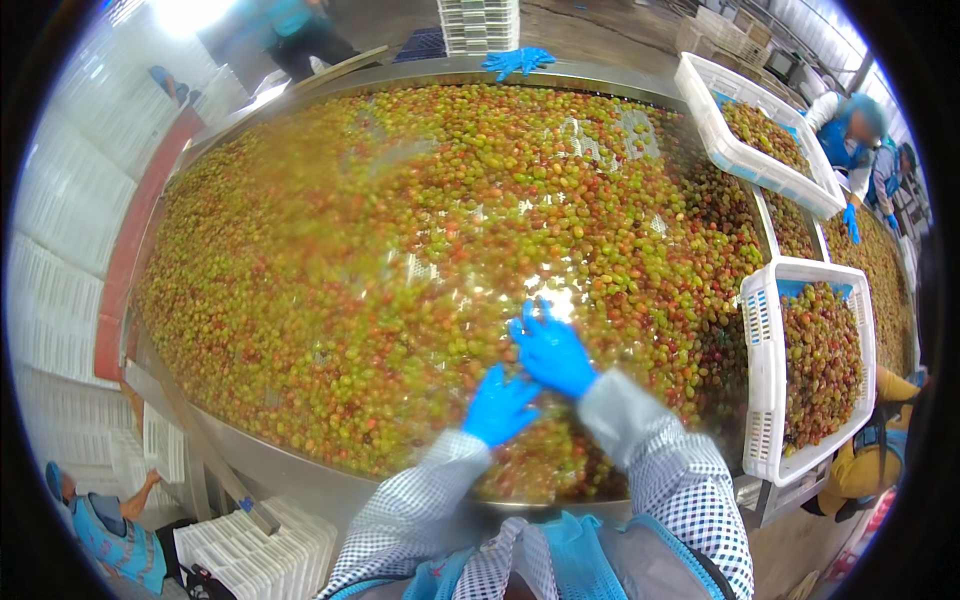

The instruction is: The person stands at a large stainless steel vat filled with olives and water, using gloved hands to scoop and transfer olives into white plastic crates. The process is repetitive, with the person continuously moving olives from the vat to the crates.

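Note:
Loose green and reddish grapes (pixel 637 262) spread across a large metal sorting table (pixel 585 71). Its perforated bed shows through in patches. In a blue glove, my left hand (pixel 499 406) is low over the grapes near the front edge, fingers spread. Just ahead and to the right, my right hand (pixel 553 351), also blue-gloved, reaches over the grapes beside a bright glare spot. Its fingers are extended and somewhat apart. I see nothing held in either hand. Whether the fingertips touch the grapes is hard to tell. The grapes to the left look blurred.
White plastic crates of grapes stand on the right, one near (pixel 765 367) and one farther (pixel 712 127). Blue gloves (pixel 517 61) lie on the far rim. Stacked crates (pixel 255 544) stand at lower left. Co-workers are at the left and right; one blue-gloved hand (pixel 850 223) shows.

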`<state>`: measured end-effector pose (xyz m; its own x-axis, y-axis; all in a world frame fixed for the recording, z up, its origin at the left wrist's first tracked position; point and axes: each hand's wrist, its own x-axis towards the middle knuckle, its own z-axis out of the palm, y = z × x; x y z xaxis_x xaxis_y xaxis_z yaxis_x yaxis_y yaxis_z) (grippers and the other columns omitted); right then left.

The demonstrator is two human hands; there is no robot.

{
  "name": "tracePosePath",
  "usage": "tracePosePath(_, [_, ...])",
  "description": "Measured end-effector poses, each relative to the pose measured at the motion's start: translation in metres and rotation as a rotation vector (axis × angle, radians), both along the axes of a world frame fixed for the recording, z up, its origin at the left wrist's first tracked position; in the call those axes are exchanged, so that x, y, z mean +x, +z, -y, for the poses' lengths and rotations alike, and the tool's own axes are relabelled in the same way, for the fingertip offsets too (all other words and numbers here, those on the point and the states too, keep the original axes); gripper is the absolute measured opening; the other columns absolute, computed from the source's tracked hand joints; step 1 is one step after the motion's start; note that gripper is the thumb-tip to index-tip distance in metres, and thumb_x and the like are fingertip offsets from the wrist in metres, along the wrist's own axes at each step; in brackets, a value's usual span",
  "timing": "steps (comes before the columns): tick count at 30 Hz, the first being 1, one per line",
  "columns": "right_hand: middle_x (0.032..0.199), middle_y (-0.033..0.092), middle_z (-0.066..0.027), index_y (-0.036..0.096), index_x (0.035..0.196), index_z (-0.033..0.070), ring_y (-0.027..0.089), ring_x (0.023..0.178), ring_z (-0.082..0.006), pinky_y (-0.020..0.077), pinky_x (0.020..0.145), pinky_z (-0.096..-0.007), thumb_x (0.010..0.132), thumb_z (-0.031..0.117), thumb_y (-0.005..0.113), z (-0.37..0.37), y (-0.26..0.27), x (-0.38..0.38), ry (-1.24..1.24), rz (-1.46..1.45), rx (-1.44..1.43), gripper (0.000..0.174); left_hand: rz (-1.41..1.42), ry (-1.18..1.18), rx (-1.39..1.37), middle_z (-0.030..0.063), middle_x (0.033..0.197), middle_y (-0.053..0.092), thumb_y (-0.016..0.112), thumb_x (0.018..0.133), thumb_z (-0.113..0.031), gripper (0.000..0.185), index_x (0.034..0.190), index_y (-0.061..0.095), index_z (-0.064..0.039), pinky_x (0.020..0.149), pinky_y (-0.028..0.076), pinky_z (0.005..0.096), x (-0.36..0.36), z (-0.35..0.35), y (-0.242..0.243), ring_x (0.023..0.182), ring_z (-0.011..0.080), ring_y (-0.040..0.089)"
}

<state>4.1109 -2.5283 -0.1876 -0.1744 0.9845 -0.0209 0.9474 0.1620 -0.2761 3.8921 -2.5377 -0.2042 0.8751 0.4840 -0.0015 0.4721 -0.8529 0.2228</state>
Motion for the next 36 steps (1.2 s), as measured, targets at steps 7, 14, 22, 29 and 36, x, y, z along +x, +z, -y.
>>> tracePosePath(7, [0.163,0.047,-0.0113,0.058,0.157,0.021,0.019,0.163,-0.0505,0.0277,0.125,-0.0716,0.096,0.053,0.072,0.126,0.03,-0.012,0.033,-0.145,-0.001,0.07,-0.183,0.455,0.102,0.0133,0.174,0.04,0.059,0.104,-0.06,0.073,0.167,0.045,-0.025,0.13,0.016,0.0704,-0.083,-0.014,0.022,0.158,0.0564,0.027])
tracePosePath(14, [0.135,0.054,-0.0209,0.071,0.124,0.023,0.03,0.156,-0.0509,0.0317,0.123,-0.0645,0.077,0.045,0.092,0.077,0.03,-0.004,-0.157,-0.159,-0.036,0.057,-0.295,0.804,0.093,0.0183,0.179,0.027,0.05,0.11,-0.057,0.067,0.168,0.043,-0.025,0.131,0.005,0.0712,-0.075,-0.088,0.027,0.162,0.0563,0.013])
tracePosePath(22, [0.146,0.057,-0.0201,0.065,0.146,0.017,0.05,0.137,-0.0469,0.043,0.116,-0.0571,0.089,0.02,0.079,-0.125,-0.006,0.024,-0.442,-0.313,0.584,0.058,-0.136,0.604,0.068,0.0286,0.173,0.034,0.058,0.106,-0.054,0.069,0.166,0.047,-0.02,0.129,0.019,0.0703,-0.056,-0.028,0.01,0.157,0.0614,0.026])
tracePosePath(29, [0.1,0.077,-0.0181,0.079,0.112,0.01,0.075,0.091,-0.039,0.0601,0.081,-0.0496,0.102,0.012,0.058,-0.276,-0.026,0.053,-0.43,-0.371,0.705,0.023,0.195,0.402,-0.138,0.0262,0.163,0.047,0.068,0.102,-0.045,0.063,0.16,0.056,-0.024,0.123,0.029,0.0727,-0.03,0.052,0.017,0.145,0.0603,0.042])
tracePosePath(36, [0.086,0.074,-0.0193,0.078,0.093,0.01,0.074,0.08,-0.0398,0.0588,0.068,-0.0501,0.087,0.01,0.07,-0.333,-0.034,0.034,-0.193,-0.053,0.635,0.01,0.154,0.265,-0.158,0.012,0.17,0.046,0.066,0.103,-0.04,0.061,0.161,0.055,-0.023,0.128,0.019,0.0711,0.001,0.04,0.005,0.152,0.0411,0.045])
